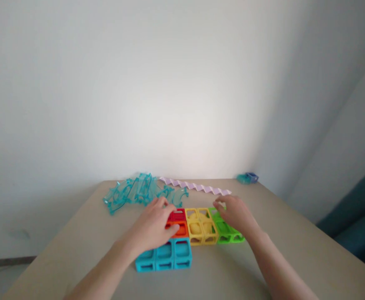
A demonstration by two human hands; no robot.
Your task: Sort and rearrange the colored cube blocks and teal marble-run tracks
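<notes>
Cube-shaped frame blocks lie joined in a group on the table. Nearest me is a row of blue blocks (164, 251). Behind it sit orange blocks (180, 229) and red blocks (178, 215), partly covered by my left hand (157, 221). Its thumb and fingers are apart, spread over the red and orange ones. Yellow blocks (202, 227) fill the middle, against green blocks (224, 228) on the right. My right hand (234, 211) hovers over or touches the rear of the green blocks, fingers bent and slightly apart. Whether its fingertips press on them, I cannot tell.
Translucent teal curved track pieces (143, 189) are heaped at the back left. A pale purple zigzag strip (196, 185) lies along the rear. In the far right corner is a dark blue block (252, 178) beside a small teal piece (243, 179). A wall (182, 91) rises behind the table (85, 237).
</notes>
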